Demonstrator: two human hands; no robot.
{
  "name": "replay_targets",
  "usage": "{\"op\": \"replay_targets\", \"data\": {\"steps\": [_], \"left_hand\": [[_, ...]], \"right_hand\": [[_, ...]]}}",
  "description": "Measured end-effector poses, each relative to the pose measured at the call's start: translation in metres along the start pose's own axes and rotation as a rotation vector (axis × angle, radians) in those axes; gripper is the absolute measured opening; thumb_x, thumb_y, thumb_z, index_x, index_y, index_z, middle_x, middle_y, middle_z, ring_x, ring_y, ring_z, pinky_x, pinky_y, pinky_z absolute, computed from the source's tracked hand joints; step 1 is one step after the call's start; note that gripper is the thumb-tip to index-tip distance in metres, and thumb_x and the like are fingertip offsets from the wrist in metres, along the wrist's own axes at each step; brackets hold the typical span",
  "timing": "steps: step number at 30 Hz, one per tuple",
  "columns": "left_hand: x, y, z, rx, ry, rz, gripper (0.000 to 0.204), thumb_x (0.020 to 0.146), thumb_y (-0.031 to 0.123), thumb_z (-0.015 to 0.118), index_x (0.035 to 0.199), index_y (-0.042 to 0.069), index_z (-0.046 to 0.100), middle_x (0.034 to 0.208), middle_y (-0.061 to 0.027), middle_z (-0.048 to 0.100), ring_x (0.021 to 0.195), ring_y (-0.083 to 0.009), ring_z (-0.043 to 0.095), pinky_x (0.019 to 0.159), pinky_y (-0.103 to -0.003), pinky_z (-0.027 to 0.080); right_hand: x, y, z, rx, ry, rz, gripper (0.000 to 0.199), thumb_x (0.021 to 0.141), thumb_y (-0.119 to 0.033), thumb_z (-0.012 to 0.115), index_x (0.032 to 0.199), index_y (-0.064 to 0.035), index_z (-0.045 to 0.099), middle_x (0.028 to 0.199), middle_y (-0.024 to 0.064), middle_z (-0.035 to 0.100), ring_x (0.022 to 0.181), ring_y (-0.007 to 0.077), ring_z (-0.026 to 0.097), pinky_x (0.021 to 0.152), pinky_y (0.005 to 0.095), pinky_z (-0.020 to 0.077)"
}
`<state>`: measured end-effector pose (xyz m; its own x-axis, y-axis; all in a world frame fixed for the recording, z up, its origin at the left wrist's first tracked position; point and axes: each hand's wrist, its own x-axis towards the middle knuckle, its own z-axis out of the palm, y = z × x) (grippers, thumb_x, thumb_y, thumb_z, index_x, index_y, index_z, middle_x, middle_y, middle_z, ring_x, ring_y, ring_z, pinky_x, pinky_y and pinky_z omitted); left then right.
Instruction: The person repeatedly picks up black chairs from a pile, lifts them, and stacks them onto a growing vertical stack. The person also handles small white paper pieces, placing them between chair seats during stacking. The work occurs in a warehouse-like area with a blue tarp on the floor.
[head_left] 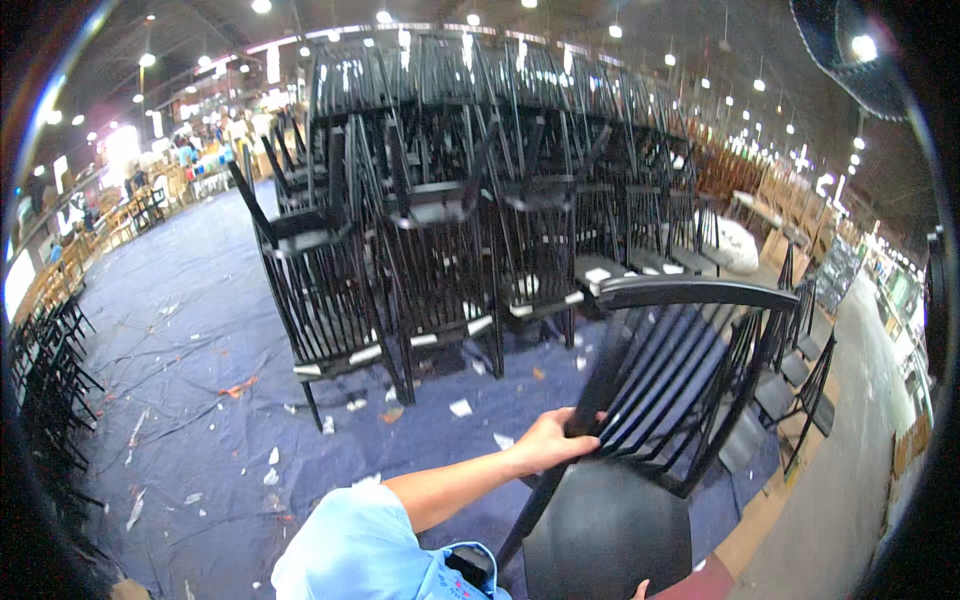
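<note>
A black wooden chair [605, 520] with a slatted back stands tilted in front of me at the lower right. My left hand [560, 440] is closed around the side post of its backrest, just above the seat. At the bottom edge of the picture, a small part of my right hand [641, 591] shows against the side of the seat, gripping it; the rest of that hand is out of view. The top rail [700, 293] of the chair reaches toward the stacked chairs.
Ahead rises a tall stack of black chairs [440, 270], some upside down. More black chairs [800, 375] stand at the right, others [45, 370] at the far left. Paper scraps [460, 408] lie on the blue floor sheet [200, 400]. A concrete aisle [850, 400] runs along the right.
</note>
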<state>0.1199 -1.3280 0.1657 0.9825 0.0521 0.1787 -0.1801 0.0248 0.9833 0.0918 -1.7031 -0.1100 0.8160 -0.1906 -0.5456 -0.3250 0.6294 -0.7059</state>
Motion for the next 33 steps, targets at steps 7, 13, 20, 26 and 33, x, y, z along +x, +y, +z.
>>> {"op": "replay_targets", "data": {"steps": [7, 13, 20, 26, 33], "left_hand": [[-0.042, 0.075, -0.051, 0.469, 0.276, 0.62, 0.069, 0.078, 0.007, 0.073, 0.144, 0.003, 0.049, 0.132, -0.0217, 0.06, 0.125, -0.0359, 0.057, 0.109, -0.041, 0.042], [-0.069, 0.111, -0.157, 0.562, 0.432, 0.598, 0.063, 0.072, 0.005, 0.069, 0.134, 0.001, 0.059, 0.11, -0.0224, 0.069, 0.104, -0.0346, 0.068, 0.093, -0.037, 0.051], [-0.119, 0.209, -0.303, 0.479, 0.559, 0.704, 0.023, 0.074, 0.001, 0.067, 0.096, -0.004, 0.063, 0.075, -0.0115, 0.063, 0.076, -0.0087, 0.057, 0.068, -0.03, 0.048], [-0.12, 0.319, -0.409, 0.518, 0.627, 0.957, 0.02, 0.07, 0.009, 0.068, 0.084, -0.004, 0.063, 0.068, -0.0111, 0.06, 0.067, -0.01, 0.055, 0.062, -0.031, 0.047], [-0.085, 0.446, -0.477, 0.588, 0.647, 1.336, 0.033, 0.07, 0.023, 0.079, 0.081, -0.004, 0.064, 0.066, -0.0165, 0.064, 0.061, -0.0289, 0.066, 0.062, -0.041, 0.056]], "right_hand": [[-0.057, 0.05, 0.108, 0.181, -0.249, 0.065, 0.08, 0.092, -0.053, 0.065, 0.145, 0.0023, 0.044, 0.145, 0.0122, 0.053, 0.127, 0.0257, 0.051, 0.113, 0.0412, 0.0399], [-0.075, 0.131, 0.18, 0.466, -0.708, 0.084, 0.07, 0.092, -0.047, 0.069, 0.139, 0.0019, 0.053, 0.14, 0.0175, 0.058, 0.126, 0.039, 0.054, 0.111, 0.0497, 0.0399], [-0.205, 0.16, 0.345, 0.434, -0.684, 0.025, 0.054, 0.103, -0.047, 0.049, 0.138, -0.0065, 0.055, 0.137, 0.0123, 0.06, 0.12, 0.0357, 0.058, 0.101, 0.0528, 0.0473], [-0.288, 0.123, 0.473, 0.469, -0.873, -0.291, 0.052, 0.105, -0.043, 0.046, 0.137, -0.0036, 0.054, 0.137, 0.0129, 0.059, 0.121, 0.0343, 0.057, 0.101, 0.0513, 0.0471], [-0.331, 0.073, 0.571, 0.516, -1.247, -0.555, 0.049, 0.102, -0.04, 0.049, 0.132, -0.0019, 0.056, 0.132, 0.0157, 0.061, 0.118, 0.0324, 0.059, 0.099, 0.0521, 0.0477]]}}
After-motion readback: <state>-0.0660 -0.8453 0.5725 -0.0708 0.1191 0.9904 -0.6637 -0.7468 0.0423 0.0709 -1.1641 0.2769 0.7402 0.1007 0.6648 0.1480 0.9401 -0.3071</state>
